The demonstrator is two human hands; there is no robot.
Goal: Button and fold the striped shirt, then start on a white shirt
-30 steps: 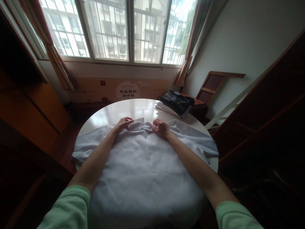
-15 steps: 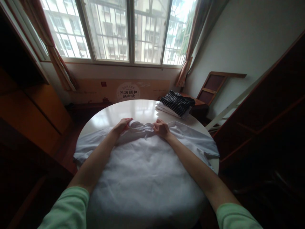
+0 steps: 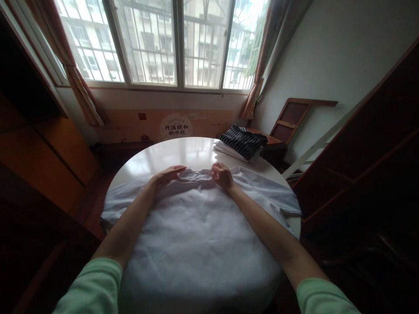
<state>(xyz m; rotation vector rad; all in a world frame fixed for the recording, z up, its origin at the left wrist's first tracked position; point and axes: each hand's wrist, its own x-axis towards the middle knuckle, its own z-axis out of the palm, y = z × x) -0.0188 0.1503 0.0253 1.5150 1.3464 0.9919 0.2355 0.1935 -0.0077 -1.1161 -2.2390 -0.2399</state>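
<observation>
A pale grey-white shirt (image 3: 203,235) lies spread over the round white table, its sleeves out to both sides and its collar (image 3: 198,173) at the far end. My left hand (image 3: 170,174) is at the collar's left end, holding the cloth between fairly straight fingers and a thumb that is mostly hidden. At the collar's right end, my right hand (image 3: 222,175) is closed, pinching the fabric with bent fingers. The cloth between the two hands is gathered in small creases.
Toward the table's (image 3: 157,152) far right edge lies a folded black-and-white striped garment (image 3: 244,141) on top of folded white cloth (image 3: 229,152). Behind stands a wooden chair (image 3: 291,117). Dark wooden furniture (image 3: 353,161) is on the right, and a barred window (image 3: 150,43) is ahead.
My left hand has slid slightly right along the collar, with its fingers straighter and lying over the edge. The right hand has barely shifted; the shirt lies nearly the same.
</observation>
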